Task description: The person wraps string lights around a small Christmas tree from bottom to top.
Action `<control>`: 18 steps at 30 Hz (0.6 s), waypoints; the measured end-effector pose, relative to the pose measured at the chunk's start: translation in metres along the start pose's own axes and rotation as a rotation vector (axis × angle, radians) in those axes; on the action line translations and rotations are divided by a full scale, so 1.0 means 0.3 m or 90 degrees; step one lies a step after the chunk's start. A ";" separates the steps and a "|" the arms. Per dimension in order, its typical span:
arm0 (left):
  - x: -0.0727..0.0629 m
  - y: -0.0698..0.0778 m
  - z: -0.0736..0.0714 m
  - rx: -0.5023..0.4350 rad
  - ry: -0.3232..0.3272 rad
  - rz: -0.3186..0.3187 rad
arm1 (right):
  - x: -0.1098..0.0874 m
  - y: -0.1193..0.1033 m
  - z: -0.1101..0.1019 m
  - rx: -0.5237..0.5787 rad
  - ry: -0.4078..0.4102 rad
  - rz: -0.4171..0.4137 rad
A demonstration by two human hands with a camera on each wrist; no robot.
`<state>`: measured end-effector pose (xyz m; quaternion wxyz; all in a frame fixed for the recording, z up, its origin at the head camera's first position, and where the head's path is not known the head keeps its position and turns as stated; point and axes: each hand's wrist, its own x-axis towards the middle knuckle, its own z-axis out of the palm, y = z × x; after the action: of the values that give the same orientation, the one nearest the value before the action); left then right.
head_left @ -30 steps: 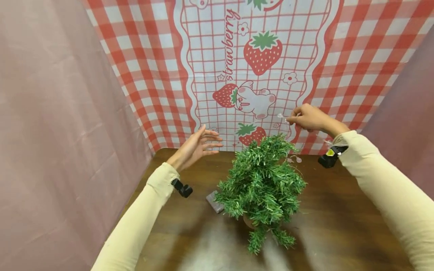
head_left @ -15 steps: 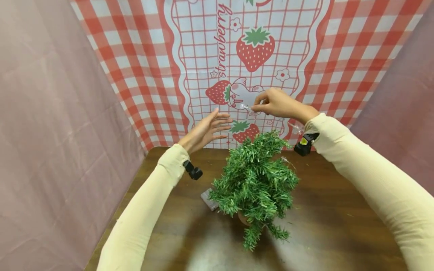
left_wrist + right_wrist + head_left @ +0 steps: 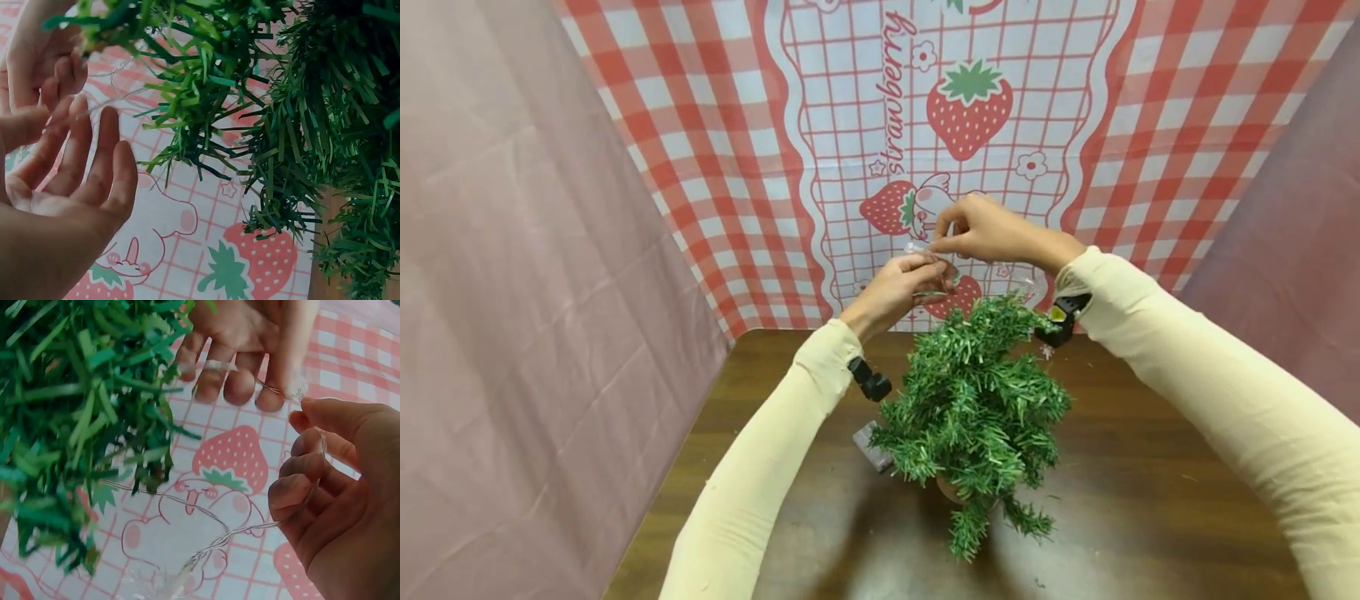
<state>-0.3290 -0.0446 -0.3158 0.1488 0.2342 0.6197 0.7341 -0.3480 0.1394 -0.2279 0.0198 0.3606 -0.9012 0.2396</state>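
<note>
A small green artificial tree (image 3: 977, 408) stands in a pot on the brown wooden table (image 3: 1150, 467). Both hands are raised just above and behind its top. My right hand (image 3: 946, 239) pinches a thin clear light string (image 3: 917, 248) between thumb and forefinger, and in the right wrist view the light string (image 3: 250, 528) loops past its curled fingers down into the tree (image 3: 69, 412). My left hand (image 3: 925, 271) meets it from the left and pinches the same string at its fingertips. In the left wrist view the left hand (image 3: 65, 112) is beside the branches (image 3: 300, 125).
A small grey box (image 3: 872, 446) lies on the table at the tree's left foot. A red-checked strawberry cloth (image 3: 970, 108) hangs behind, and pink fabric walls (image 3: 512, 292) close in both sides. A stretch of the string with clear bulbs (image 3: 1030, 290) hangs by the right wrist.
My right hand carried the string leftward to above the tree top. My left hand, open and apart before, rose to meet it and closed its fingertips on the string.
</note>
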 end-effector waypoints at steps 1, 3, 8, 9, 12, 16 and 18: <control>0.001 -0.006 -0.001 0.015 0.012 0.004 | -0.007 0.002 -0.002 -0.009 -0.005 0.005; 0.001 -0.017 -0.010 0.045 0.035 0.015 | -0.022 0.009 -0.007 -0.031 -0.019 0.013; -0.005 -0.053 -0.054 0.091 0.085 0.041 | -0.058 0.041 -0.013 -0.118 -0.056 0.038; -0.008 -0.060 -0.061 0.096 0.094 0.044 | -0.066 0.053 -0.013 -0.131 -0.058 0.043; -0.019 -0.084 -0.083 0.101 0.116 0.043 | -0.096 0.092 -0.014 -0.154 -0.052 0.061; -0.044 -0.113 -0.109 0.092 0.135 0.038 | -0.140 0.143 -0.020 -0.163 -0.037 0.086; -0.059 -0.123 -0.120 0.090 0.141 0.035 | -0.165 0.167 -0.024 -0.164 -0.036 0.102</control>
<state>-0.3358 -0.0768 -0.3591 0.0423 0.1784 0.6760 0.7138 -0.3455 0.2057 -0.2527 0.0212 0.2889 -0.9505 0.1126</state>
